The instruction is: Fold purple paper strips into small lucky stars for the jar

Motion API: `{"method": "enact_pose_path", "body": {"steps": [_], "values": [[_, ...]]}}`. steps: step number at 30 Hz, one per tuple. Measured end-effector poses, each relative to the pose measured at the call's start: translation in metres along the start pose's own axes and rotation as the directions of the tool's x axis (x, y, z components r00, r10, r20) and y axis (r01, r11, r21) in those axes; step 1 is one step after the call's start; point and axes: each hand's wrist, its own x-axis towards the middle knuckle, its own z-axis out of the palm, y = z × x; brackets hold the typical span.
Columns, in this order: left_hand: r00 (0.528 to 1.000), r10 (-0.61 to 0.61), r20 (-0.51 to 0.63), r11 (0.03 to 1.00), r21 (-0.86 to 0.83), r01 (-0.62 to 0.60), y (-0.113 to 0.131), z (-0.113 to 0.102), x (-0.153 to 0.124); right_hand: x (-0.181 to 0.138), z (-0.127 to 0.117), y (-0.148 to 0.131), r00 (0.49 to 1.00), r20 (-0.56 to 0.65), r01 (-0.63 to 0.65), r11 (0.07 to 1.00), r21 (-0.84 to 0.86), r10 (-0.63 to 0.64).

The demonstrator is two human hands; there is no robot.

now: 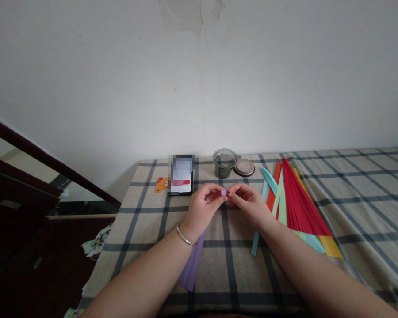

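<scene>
My left hand [205,205] and my right hand [247,201] meet fingertip to fingertip above the checked cloth. Between them they pinch a small folded piece of purple paper [223,192]; most of it is hidden by the fingers. Under my left wrist lies a bundle of purple paper strips [193,267], partly covered by the forearm. To the right of my right hand, red paper strips [300,203] fan out over green, orange, yellow and light blue ones. A loose light blue strip [254,243] reaches down beside my right forearm.
A phone [182,174] with a lit screen stands upright behind my left hand, next to an orange bear cutout [161,185]. Further back are a clear jar [224,164] and its round lid [244,167], near the wall. The table's left edge [119,221] drops off to a dark floor.
</scene>
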Motion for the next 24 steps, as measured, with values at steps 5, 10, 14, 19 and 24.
{"method": "enact_pose_path", "body": {"steps": [5, 10, 14, 19, 24], "values": [[0.999, -0.013, 0.040, 0.999, -0.046, 0.015, -0.0031, 0.0000, -0.0006, 0.0001, -0.0002, 0.0016, 1.000, -0.015, 0.021, 0.999, -0.025, -0.021], [1.000, -0.004, 0.007, 1.000, 0.003, 0.004, -0.0052, -0.0007, 0.0004, -0.0004, -0.0005, 0.0010, 0.994, -0.043, 0.100, 0.989, -0.111, -0.105], [1.000, -0.009, -0.008, 1.000, 0.011, 0.009, -0.0032, -0.0010, 0.0010, -0.0021, -0.0005, 0.0012, 0.986, -0.063, 0.140, 0.974, -0.176, -0.153], [0.999, -0.036, -0.011, 0.999, 0.012, 0.036, -0.0018, -0.0007, 0.0015, -0.0034, -0.0013, 0.0031, 0.977, -0.060, 0.183, 0.948, -0.259, -0.205], [0.999, -0.038, -0.014, 0.999, 0.022, 0.039, -0.0020, -0.0011, 0.0016, -0.0042, -0.0020, 0.0020, 0.966, -0.064, 0.217, 0.917, -0.334, -0.252]]}}
